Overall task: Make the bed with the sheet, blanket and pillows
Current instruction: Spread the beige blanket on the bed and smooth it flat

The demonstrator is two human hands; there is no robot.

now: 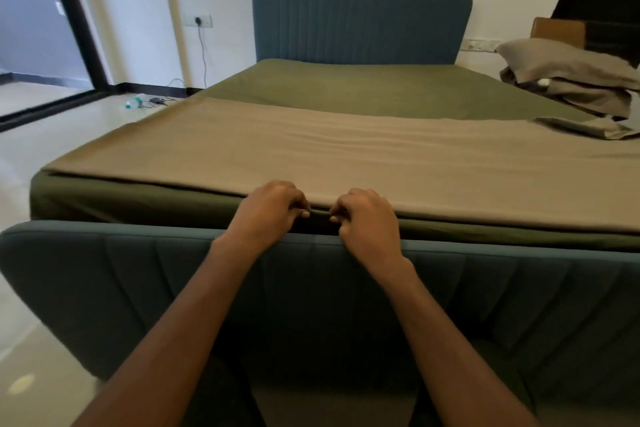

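Head view, from the foot of the bed: the padded blue-grey footboard [121,270] fills the lower frame, and its bottom and right end are cut off by the picture edge. Behind it, the tan blanket [346,156] lies flat across the near half of the mattress, with faint ripples in the middle. Its right side runs out of frame, so that edge cannot be seen. The green sheet [363,90] covers the mattress, bare on the far half and showing as a dark band down the near side under the blanket's hem. The blue headboard [360,21] stands against the white wall.

At the far right, a heap of grey pillows [568,62] and loose cloth sits on the bed's corner, partly cropped. How many there are is hard to tell.

The left hand [270,211] and right hand [367,218] sit close together at the blanket's near edge, just above the footboard. Each has its fingers curled over the hem and its thumb against it, pinching the cloth, and the fingertips are partly hidden in the fold.

On the floor at left lies a blurred plastic bottle [135,101] beside a dark cable running up to a wall socket [198,20].
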